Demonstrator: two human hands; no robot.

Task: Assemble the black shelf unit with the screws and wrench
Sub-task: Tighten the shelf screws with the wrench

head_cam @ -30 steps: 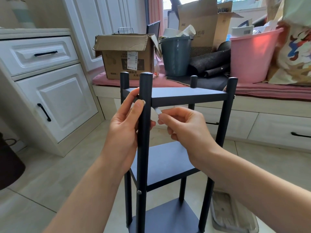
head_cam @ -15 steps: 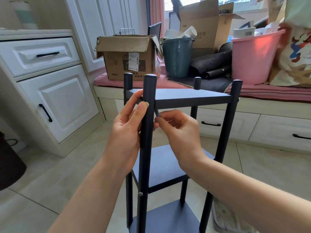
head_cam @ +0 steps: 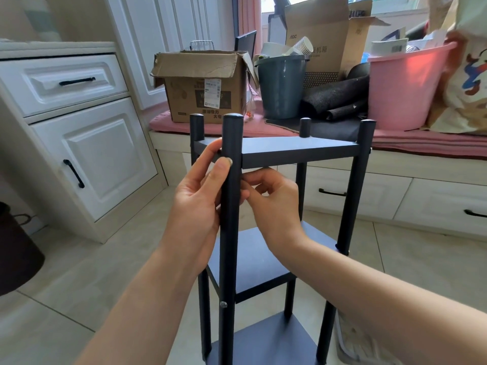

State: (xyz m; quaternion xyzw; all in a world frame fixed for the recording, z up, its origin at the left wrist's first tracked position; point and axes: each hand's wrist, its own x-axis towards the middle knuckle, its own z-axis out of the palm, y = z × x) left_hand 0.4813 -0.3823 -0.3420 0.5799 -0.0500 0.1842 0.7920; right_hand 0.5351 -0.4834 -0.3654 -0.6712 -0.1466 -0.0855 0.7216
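The black shelf unit (head_cam: 297, 154) stands upright on the tiled floor, with a top, middle (head_cam: 253, 262) and bottom shelf between its posts. My left hand (head_cam: 197, 204) grips the near front post (head_cam: 232, 133) just under the top shelf, thumb on the post's front. My right hand (head_cam: 274, 204) is directly behind that post, below the top shelf's edge, with its fingertips pinched together against the post. What they pinch is hidden by the post. A silver screw head (head_cam: 223, 304) shows lower down on the same post.
A white cabinet (head_cam: 87, 143) stands to the left. Behind the shelf, a window bench with a pink cushion (head_cam: 421, 146) carries a cardboard box (head_cam: 203, 85), a grey bucket (head_cam: 280, 85) and a pink tub (head_cam: 403, 85). A clear plastic bag (head_cam: 363, 346) lies at the shelf's foot.
My right hand, pinching a small silver wrench, moved left to the front post under the top shelf. The wrench is now hidden behind the post. My left hand kept its grip.
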